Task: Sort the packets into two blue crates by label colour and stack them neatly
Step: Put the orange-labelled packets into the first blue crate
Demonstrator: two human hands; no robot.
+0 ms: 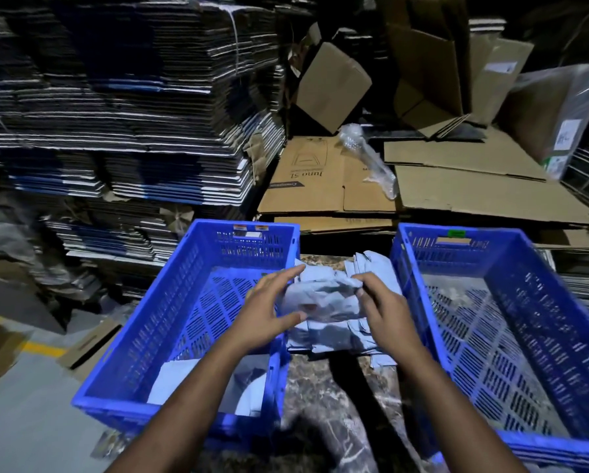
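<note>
Both hands (323, 307) around grey packet (322, 297)

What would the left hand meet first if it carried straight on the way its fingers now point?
The left hand already grips the grey packet, so that comes first. Beyond it, the fingers point up and right, probably towards the right hand; depth is unclear.
</note>
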